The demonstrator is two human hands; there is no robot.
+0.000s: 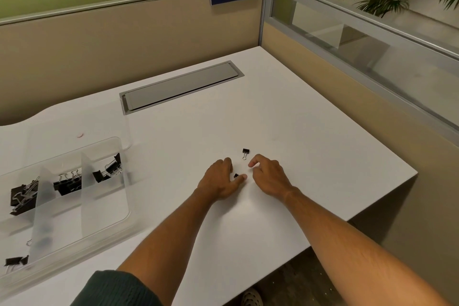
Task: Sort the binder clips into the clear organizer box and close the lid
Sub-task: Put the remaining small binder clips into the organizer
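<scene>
The left hand (219,181) pinches one small binder clip (236,176) against the desk (310,146), while the right hand (267,172), fingers loosely curled and empty, nears another clip (245,153): light, rigid, slippery; grip its black body.

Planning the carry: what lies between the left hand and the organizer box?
Only bare desk between left hand and organizer box, per the head view.
</scene>
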